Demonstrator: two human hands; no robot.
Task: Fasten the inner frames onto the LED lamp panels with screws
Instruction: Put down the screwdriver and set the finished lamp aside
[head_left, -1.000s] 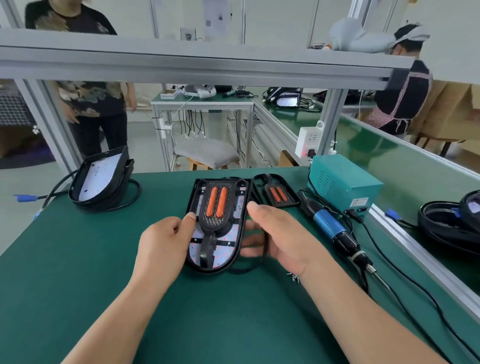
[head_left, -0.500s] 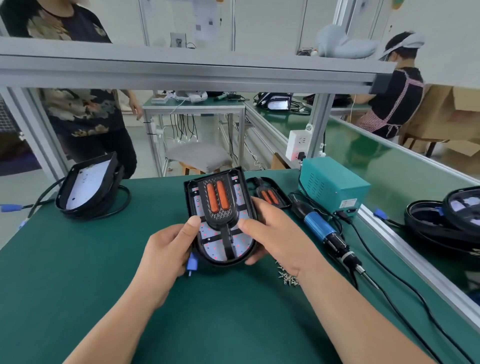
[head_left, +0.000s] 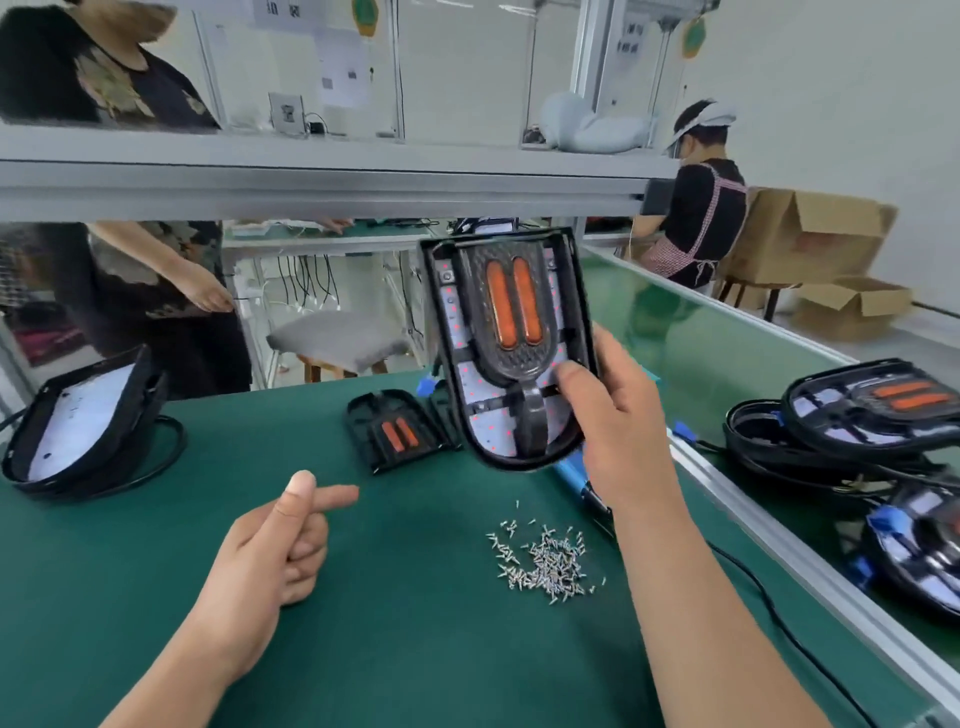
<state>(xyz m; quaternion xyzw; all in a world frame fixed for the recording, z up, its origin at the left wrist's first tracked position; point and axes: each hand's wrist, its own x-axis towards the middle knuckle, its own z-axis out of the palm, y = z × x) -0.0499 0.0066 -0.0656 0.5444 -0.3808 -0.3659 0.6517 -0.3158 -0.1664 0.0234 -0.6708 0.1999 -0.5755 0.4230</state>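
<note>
The right hand (head_left: 618, 415) grips the LED lamp panel (head_left: 451, 312) at its lower right edge, thumb on the inner frame (head_left: 532, 421), raised upright above the screws (head_left: 545, 564). Panel: black rim, white board with red dots. Frame: two orange bars. The left hand (head_left: 270, 545) hovers well apart, fingers curled, holding nothing.
</note>
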